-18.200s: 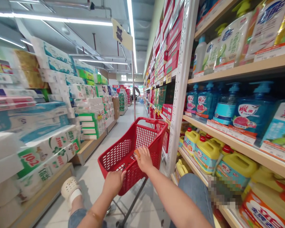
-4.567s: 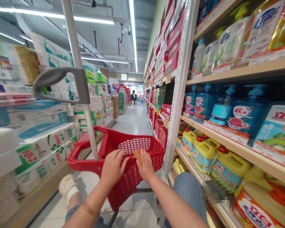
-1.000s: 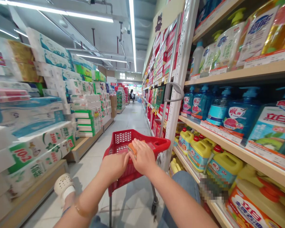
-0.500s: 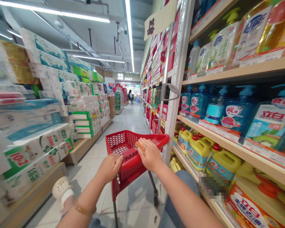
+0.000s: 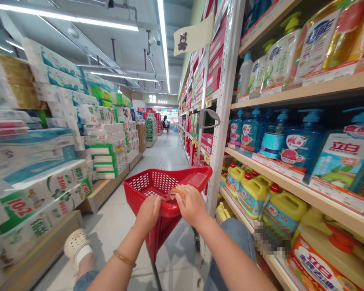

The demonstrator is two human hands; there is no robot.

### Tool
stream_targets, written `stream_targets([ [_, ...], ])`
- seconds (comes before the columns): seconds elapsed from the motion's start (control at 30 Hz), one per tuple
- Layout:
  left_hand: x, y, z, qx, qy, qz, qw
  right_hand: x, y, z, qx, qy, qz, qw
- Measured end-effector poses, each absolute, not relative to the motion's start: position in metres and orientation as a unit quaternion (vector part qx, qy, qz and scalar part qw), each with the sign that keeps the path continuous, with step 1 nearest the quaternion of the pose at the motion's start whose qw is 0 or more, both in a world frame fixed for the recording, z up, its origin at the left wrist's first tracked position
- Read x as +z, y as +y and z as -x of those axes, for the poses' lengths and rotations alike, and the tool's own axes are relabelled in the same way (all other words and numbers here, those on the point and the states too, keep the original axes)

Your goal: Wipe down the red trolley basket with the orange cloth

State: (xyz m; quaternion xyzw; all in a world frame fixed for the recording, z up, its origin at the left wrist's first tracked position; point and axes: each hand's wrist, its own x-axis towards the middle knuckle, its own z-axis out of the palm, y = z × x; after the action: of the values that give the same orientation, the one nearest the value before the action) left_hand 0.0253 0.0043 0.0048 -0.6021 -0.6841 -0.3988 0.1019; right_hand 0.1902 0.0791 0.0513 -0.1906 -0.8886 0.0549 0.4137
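Red basket (image 5: 157, 190) swung left; left hand (image 5: 150, 212) grips its rim, right hand (image 5: 192, 204) pinches an orange item (image 5: 177, 194); sign (image 5: 158, 101) reads DAILY.

Orange thing (image 5: 176, 192) mostly under fingers (image 5: 183, 199) of the right hand (image 5: 193, 207); lower-shelf patch (image 5: 271, 239) pixelated; distant person (image 5: 165, 121) too small.

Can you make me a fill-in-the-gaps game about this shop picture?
The left hand and right hand grip the rim of a basket cart coloured ____.
The right hand also clutches a small item that is ____.
The jugs with red caps beside the cart are ____.
The hanging sign overhead shows a little ____.
Missing words: red, orange, yellow, bear.
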Motion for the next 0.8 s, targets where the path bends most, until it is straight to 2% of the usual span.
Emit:
stream_targets([
  [0.13,-0.001,0.016,-0.039,-0.391,-0.712,0.566,0.145,0.049,0.070,-0.182,0.007,-0.877,0.245,0.413],
  [0.27,-0.008,0.022,-0.020,-0.333,-0.706,0.610,0.134,0.051,0.071,-0.190,-0.013,-0.906,0.210,0.367],
  [0.33,-0.016,0.026,-0.002,-0.312,-0.746,0.569,0.150,0.053,0.077,-0.196,-0.025,-0.911,0.212,0.353],
  [0.53,-0.040,0.047,0.010,-0.300,-0.764,0.546,0.166,0.044,0.073,-0.178,-0.103,-0.883,0.299,0.347],
  [0.7,-0.042,0.047,0.023,-0.290,-0.760,0.564,0.140,0.037,0.078,-0.179,-0.137,-0.904,0.232,0.332],
  [0.8,-0.045,0.046,0.034,-0.281,-0.771,0.557,0.131,0.037,0.094,-0.188,-0.121,-0.895,0.246,0.351],
])
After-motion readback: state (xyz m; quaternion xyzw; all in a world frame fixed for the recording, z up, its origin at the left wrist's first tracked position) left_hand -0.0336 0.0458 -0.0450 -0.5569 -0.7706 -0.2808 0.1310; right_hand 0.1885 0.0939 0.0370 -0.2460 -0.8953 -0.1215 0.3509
